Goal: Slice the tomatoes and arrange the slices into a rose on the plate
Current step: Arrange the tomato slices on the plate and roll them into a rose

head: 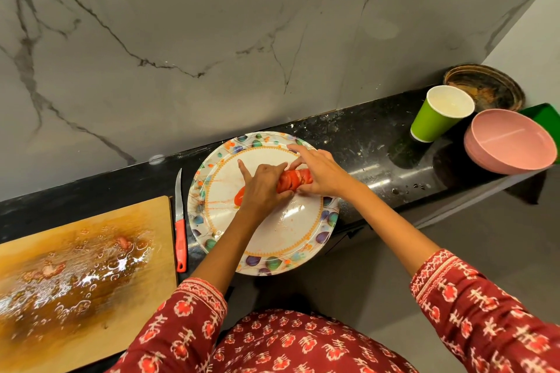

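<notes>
1. The tomato slices (292, 180) lie in an overlapping row across the middle of the plate (274, 254), running from lower left to upper right. One loose red end (239, 197) shows just left of the left hand. The step in hand looks like rolling this row up into the rose.

2. The left hand (262, 188) covers the left part of the row, fingers curled over the slices and the forefinger lifted toward the far rim. The right hand (321, 174) cups the right end, fingers bent round the slices, with one finger stretched out onto the plate's patterned border.

3. To roll well, I would keep the overlap even: start the coil tight at one end and let the other hand only guide and steady the rest, not squeeze.

4. The slices look wet and soft, and the plate is streaked with juice, so they will likely slide. Light pressure from above and slow turning should keep the row from fanning apart.

5. The plate hangs partly over the front edge of the dark surface (363, 142). Pressing down near that side could tip it; working over the middle is safer.

6. The knife (180, 230) lies on the surface between the plate and the wet cutting board (91, 266), so the cutting seems done.

7. A green cup (436, 118) and a pink bowl (512, 142) stand well apart to the right.
</notes>
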Demonstrator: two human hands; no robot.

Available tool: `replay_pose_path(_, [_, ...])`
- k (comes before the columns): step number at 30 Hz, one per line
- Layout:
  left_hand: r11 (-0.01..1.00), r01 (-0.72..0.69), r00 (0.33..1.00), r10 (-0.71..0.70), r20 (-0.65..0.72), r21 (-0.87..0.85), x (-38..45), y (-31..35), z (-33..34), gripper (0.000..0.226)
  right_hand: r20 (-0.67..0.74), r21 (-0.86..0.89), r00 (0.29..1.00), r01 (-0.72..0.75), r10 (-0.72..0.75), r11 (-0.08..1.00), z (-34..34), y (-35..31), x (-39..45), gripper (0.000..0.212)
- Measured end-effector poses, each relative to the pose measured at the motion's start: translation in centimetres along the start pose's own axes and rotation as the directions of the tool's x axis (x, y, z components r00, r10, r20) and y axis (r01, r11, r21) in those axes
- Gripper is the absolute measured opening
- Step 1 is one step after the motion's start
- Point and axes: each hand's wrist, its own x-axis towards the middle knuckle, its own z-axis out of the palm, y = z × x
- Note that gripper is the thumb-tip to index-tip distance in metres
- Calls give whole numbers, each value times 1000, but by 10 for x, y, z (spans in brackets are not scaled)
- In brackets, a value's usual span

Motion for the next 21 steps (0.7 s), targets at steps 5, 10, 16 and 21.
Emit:
replay_pose_path(5, [1000, -7, 1000, 7, 18, 5, -1, -2, 3, 72, -20, 20, 1000, -7, 7, 1000, -2, 5, -3, 95])
replay_pose_path(10, [999, 15, 999, -14, 34, -30, 8, 3, 5, 81, 16, -18, 999, -32, 33, 999, -5, 3, -4, 93])
replay_pose_path(16, [995, 53, 996, -46, 70, -87, 15, 4, 4, 80, 42, 9, 997, -64, 63, 998, -8, 6, -5, 95])
replay_pose_path(21, [989, 58, 996, -48, 71, -137, 15, 4, 5, 77, 66, 26, 994, -92, 90, 995, -9, 6, -6, 90])
